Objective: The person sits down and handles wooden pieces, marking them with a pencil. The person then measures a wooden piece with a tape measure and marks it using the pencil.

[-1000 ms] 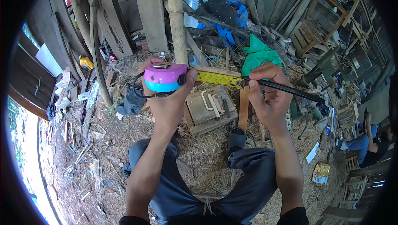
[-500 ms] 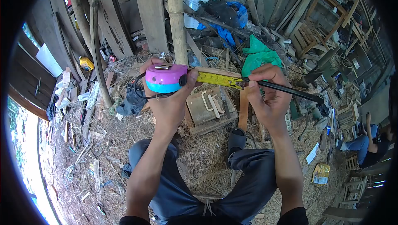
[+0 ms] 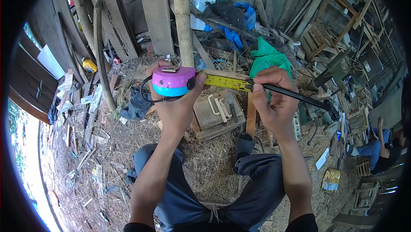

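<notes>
My left hand (image 3: pixel 173 112) is closed around a pink and blue tape measure (image 3: pixel 173 81) with a black wrist strap. Its yellow blade (image 3: pixel 227 82) extends right, along a thin wooden strip (image 3: pixel 231 75) that shows just above it. My right hand (image 3: pixel 278 103) pinches a long black pen (image 3: pixel 295 95), its tip by the blade's free end. Whether the fingers also touch the blade or strip is hard to see. Below the hands lies a wooden block (image 3: pixel 209 116) carrying a cream-coloured handle (image 3: pixel 214 105) and a knife (image 3: pixel 231 107).
A wooden post (image 3: pixel 183 22) stands ahead, near a green plastic bag (image 3: pixel 267 56). Boards (image 3: pixel 155 14) lean on the wall. Straw and wood scraps cover the ground. A yellow bottle (image 3: pixel 89 65) is at left. Another person (image 3: pixel 381 148) sits at far right.
My right hand has shifted slightly, and the pen's far end has dipped a little. The tape measure has moved slightly right; its blade stays extended.
</notes>
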The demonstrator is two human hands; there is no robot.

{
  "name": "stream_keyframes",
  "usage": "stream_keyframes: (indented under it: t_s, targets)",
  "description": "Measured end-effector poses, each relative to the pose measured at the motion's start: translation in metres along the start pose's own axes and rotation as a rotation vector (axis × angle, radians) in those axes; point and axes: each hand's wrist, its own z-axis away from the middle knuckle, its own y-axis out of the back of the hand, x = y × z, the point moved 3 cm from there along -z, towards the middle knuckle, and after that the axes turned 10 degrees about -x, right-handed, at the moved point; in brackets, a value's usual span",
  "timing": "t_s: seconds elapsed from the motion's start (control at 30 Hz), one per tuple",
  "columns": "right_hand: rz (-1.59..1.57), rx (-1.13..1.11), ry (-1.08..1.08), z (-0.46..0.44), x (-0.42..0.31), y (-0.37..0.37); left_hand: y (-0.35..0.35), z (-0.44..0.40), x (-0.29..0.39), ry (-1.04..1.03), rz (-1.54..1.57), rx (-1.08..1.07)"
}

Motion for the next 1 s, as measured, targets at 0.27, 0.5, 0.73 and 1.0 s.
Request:
stream_keyframes:
  t_s: [0.27, 0.5, 0.73, 1.0]
  targets:
    - [0.034, -0.009, -0.017, -0.001, -0.001, -0.0008, -0.0011, 0.0001, 0.0024, -0.006, 0.005, -0.007]
    - [0.033, 0.001, -0.037, -0.0005, -0.0009, -0.0006, -0.0019, -0.0007, 0.0016, -0.023, 0.022, -0.004]
    - [0.042, -0.004, -0.029, -0.0006, -0.0004, -0.001, -0.0011, -0.0001, 0.001, -0.016, 0.0, 0.0]
    - [0.06, 0.01, -0.006, 0.0, 0.0012, -0.0006, -0.0017, -0.0002, 0.0024, -0.006, 0.016, 0.0]
